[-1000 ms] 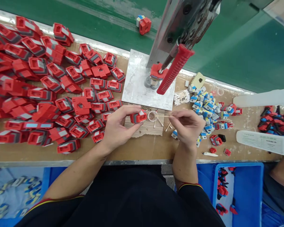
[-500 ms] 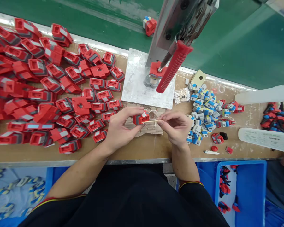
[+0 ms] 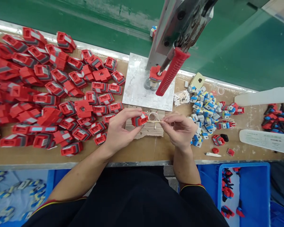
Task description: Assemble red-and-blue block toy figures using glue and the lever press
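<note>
Stick held up to a red plastic piece above the bench (image 3: 144, 150).
From here I see the left hand's (image 3: 121, 128) grip clamped on the red plastic piece (image 3: 139, 119), over a torn cardboard scrap (image 3: 145, 134) in front of the lever press's metal plate (image 3: 136, 86). The right hand (image 3: 181, 129) pinches the thin stick (image 3: 153, 121), fingertips together on it; its far tip reaches the piece's right side, though I can't tell whether they touch. Similar red pieces (image 3: 82, 108) crowd the left, while blue-and-white blocks (image 3: 205, 108) lie heaped at right, near a bundle of cotton swabs (image 3: 181, 98).
</note>
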### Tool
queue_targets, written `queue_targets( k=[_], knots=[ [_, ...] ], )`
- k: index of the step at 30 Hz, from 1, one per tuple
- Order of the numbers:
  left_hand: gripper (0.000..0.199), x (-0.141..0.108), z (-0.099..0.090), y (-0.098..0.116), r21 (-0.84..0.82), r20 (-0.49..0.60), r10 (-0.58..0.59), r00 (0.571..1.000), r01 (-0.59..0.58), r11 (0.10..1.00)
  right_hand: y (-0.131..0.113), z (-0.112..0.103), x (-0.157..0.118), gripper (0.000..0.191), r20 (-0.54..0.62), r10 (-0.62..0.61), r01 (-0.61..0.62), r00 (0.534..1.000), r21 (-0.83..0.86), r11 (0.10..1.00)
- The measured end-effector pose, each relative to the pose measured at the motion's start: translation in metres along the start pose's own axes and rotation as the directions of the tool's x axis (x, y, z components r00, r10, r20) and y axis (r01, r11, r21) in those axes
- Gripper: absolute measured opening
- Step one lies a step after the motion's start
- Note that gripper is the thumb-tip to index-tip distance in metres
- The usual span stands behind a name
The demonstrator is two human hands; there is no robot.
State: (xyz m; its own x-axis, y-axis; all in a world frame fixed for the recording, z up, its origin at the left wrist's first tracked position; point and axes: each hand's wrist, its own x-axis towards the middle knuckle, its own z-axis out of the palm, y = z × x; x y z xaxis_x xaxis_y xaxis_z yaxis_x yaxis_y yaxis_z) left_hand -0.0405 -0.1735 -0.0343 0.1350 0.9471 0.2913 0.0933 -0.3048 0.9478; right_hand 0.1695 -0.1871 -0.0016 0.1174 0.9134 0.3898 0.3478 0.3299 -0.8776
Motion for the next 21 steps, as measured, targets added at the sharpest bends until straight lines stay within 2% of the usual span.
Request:
queue_targets(
  k=[6, 7, 9, 12, 13, 14, 16, 18, 19, 20, 21],
  knots=[
    [0.027, 0.001, 0.0, -0.001, -0.027, -0.006, -0.027, 1.0, 0.027, 0.999, 0.004, -0.019, 0.008, 0.014, -0.014, -0.163, 0.162, 0.987, -0.023, 0.986],
    [0.028, 0.002, 0.0, -0.001, -0.033, -0.008, -0.02, 1.0, 0.02, 0.999, 0.006, -0.021, 0.01, 0.013, 0.029, -0.192, 0.194, 0.981, -0.057, 0.979],
    [0.03, 0.003, 0.0, 0.0, -0.038, -0.01, -0.006, 1.0, 0.006, 0.999, 0.01, -0.022, 0.013, 0.014, 0.191, -0.238, 0.267, 0.952, -0.147, 0.952],
    [0.03, 0.005, -0.001, 0.001, -0.04, -0.028, -0.011, 1.0, 0.01, 0.999, 0.016, -0.021, 0.015, 0.009, 0.443, -0.23, 0.355, 0.867, -0.224, 0.908],
    [0.029, 0.006, -0.003, 0.001, -0.047, -0.038, -0.026, 0.999, 0.025, 0.999, 0.017, -0.023, 0.015, 0.003, 0.484, -0.218, 0.36, 0.847, -0.222, 0.906],
    [0.029, 0.007, -0.004, 0.0, -0.061, -0.048, -0.049, 0.998, 0.046, 0.997, 0.018, -0.028, 0.016, 0.007, 0.49, -0.207, 0.349, 0.847, -0.217, 0.912],
    [0.031, 0.009, -0.008, -0.002, -0.109, -0.066, -0.115, 0.991, 0.107, 0.988, 0.018, -0.047, 0.018, 0.017, 0.374, -0.203, 0.302, 0.905, -0.23, 0.925],
    [0.036, 0.009, -0.011, -0.004, -0.188, -0.069, -0.191, 0.979, 0.175, 0.966, 0.019, -0.076, 0.022, 0.016, 0.117, -0.205, 0.232, 0.972, -0.319, 0.919],
    [0.037, 0.009, -0.012, -0.005, -0.235, -0.069, -0.226, 0.972, 0.204, 0.95, 0.02, -0.091, 0.024, 0.016, 0.003, -0.198, 0.183, 0.98, -0.396, 0.9],
    [0.038, 0.009, -0.012, -0.006, -0.284, -0.068, -0.257, 0.964, 0.228, 0.931, 0.021, -0.106, 0.027, 0.015, -0.06, -0.181, 0.13, 0.982, -0.484, 0.866],
    [0.039, 0.009, -0.012, -0.006, -0.33, -0.066, -0.284, 0.956, 0.248, 0.911, 0.023, -0.119, 0.029, 0.013, -0.062, -0.144, 0.082, 0.988, -0.576, 0.813]
  ],
)
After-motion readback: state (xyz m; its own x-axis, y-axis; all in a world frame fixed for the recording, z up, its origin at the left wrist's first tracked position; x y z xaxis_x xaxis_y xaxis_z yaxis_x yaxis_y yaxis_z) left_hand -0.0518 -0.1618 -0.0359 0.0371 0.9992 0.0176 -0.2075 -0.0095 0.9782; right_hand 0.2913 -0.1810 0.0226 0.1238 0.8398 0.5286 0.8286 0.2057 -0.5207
